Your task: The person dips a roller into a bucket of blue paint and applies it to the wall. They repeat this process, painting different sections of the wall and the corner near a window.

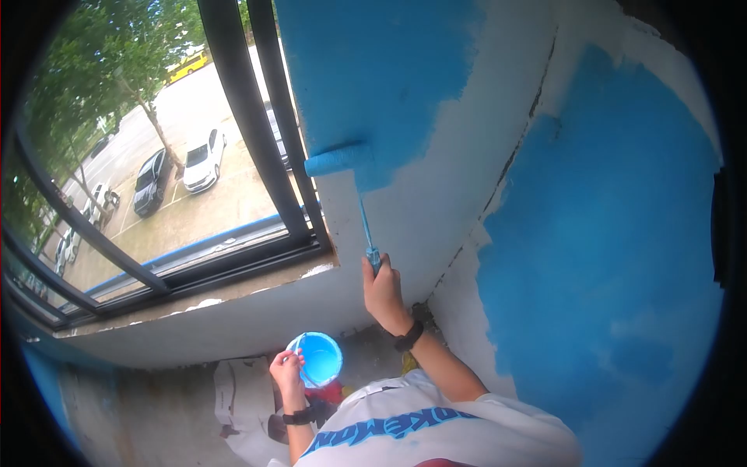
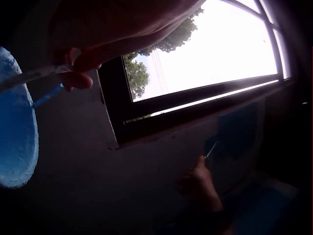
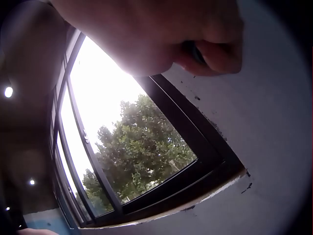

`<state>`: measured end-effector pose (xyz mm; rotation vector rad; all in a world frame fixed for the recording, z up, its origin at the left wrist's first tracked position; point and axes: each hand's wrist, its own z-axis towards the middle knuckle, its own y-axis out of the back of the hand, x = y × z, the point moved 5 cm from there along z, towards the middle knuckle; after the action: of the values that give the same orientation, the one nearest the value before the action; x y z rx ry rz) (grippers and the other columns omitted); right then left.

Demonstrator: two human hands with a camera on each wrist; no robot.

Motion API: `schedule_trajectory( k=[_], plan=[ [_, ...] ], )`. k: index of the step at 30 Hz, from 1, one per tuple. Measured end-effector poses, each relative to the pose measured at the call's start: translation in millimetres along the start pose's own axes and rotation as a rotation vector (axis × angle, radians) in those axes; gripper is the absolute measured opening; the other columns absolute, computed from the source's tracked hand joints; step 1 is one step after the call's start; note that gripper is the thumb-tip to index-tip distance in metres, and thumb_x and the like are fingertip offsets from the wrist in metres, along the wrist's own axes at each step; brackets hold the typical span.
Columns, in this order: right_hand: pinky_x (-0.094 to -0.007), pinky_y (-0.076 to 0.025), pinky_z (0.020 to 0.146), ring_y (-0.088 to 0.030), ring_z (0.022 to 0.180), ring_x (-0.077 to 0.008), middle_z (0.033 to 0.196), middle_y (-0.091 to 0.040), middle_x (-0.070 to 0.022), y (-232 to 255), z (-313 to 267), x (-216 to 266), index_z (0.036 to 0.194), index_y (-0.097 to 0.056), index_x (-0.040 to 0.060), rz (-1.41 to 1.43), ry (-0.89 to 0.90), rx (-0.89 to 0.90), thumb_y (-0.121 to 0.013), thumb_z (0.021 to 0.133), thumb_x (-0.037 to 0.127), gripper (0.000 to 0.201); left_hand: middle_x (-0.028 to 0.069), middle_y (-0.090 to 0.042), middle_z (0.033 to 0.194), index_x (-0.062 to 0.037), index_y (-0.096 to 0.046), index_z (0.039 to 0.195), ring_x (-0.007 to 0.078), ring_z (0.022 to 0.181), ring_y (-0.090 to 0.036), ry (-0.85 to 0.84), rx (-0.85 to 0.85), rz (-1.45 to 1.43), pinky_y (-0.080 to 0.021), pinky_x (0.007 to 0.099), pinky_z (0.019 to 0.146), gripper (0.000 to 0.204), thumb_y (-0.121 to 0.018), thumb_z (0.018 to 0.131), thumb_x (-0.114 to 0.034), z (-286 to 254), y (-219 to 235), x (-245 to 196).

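Observation:
My right hand (image 1: 385, 294) grips the handle of a paint roller (image 1: 333, 160), whose blue sleeve lies against the wall beside the window frame, at the left edge of a blue painted patch (image 1: 381, 86). In the right wrist view the curled right hand (image 3: 195, 39) hides most of the handle. Low in the head view, my left hand (image 1: 288, 372) pinches the handle of a white-rimmed bucket (image 1: 320, 359) with blue paint inside. The left wrist view shows the left hand (image 2: 117, 34) on that handle and the bucket (image 2: 19, 127) at the left edge.
A dark-framed window (image 1: 226, 284) fills the left side, its sill (image 1: 202, 305) rough and chipped. Another large blue patch (image 1: 591, 233) covers the right wall, past a cracked corner line. Below, papers (image 1: 241, 401) and a red item (image 1: 331, 391) lie near the bucket.

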<state>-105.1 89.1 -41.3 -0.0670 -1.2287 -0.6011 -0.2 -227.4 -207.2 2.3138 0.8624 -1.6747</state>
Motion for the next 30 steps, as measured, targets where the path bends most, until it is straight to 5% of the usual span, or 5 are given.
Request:
schedule_trajectory(
  k=[7, 15, 25, 27, 30],
  plan=[
    [-0.0477, -0.046, 0.051, -0.060, 0.060, -0.0451, 0.060, -0.058, -0.0205, -11, -41, -52, 0.090, -0.052, 0.0007, -0.063, -0.015, -0.027, -0.056, 0.098, 0.024, 0.025, 0.0232, -0.068, 0.091, 0.0043, -0.057, 0.095, 0.0187, 0.066, -0.066, -0.001, 0.003, 0.003, -0.055, 0.0268, 0.058, 0.017, -0.057, 0.080, 0.013, -1, 4, -2],
    [-0.0249, -0.045, 0.040, -0.061, 0.047, -0.0103, 0.061, -0.062, -0.0049, -6, -27, -1, 0.075, -0.060, -0.0015, 0.595, -0.275, 0.221, -0.062, 0.096, 0.032, 0.040, 0.0214, -0.070, 0.092, 0.0036, -0.057, 0.099, 0.0172, 0.065, -0.065, -0.012, 0.004, 0.010, -0.054, 0.0240, 0.056, 0.018, -0.058, 0.082, 0.011, 3, 12, -2],
    [-0.0214, -0.036, 0.035, -0.050, 0.039, -0.0064, 0.055, -0.057, -0.0027, 26, 39, 74, 0.065, -0.058, 0.0026, 0.621, -0.231, 0.334, -0.062, 0.095, 0.031, 0.041, 0.0233, -0.068, 0.092, 0.0049, -0.056, 0.096, 0.0191, 0.066, -0.065, -0.008, 0.003, -0.007, -0.054, 0.0274, 0.058, 0.019, -0.057, 0.079, 0.013, 1, 11, -7],
    [-0.0233, -0.035, 0.037, -0.043, 0.038, -0.0068, 0.053, -0.049, -0.0003, 18, 41, 78, 0.062, -0.048, 0.0064, 0.752, -0.315, 0.507, -0.058, 0.097, 0.031, 0.044, 0.0224, -0.069, 0.093, 0.0045, -0.057, 0.097, 0.0184, 0.067, -0.066, -0.007, 0.000, 0.009, -0.054, 0.0256, 0.058, 0.018, -0.057, 0.081, 0.012, 2, 11, -7],
    [-0.0249, -0.034, 0.036, -0.041, 0.039, -0.0067, 0.051, -0.044, 0.0020, 7, 41, 68, 0.060, -0.041, 0.0093, 0.526, -0.308, 0.371, -0.055, 0.099, 0.030, 0.046, 0.0215, -0.070, 0.094, 0.0040, -0.057, 0.098, 0.0176, 0.068, -0.066, -0.001, -0.006, 0.026, -0.054, 0.0237, 0.057, 0.017, -0.056, 0.083, 0.011, 5, 13, -4]
  ],
)
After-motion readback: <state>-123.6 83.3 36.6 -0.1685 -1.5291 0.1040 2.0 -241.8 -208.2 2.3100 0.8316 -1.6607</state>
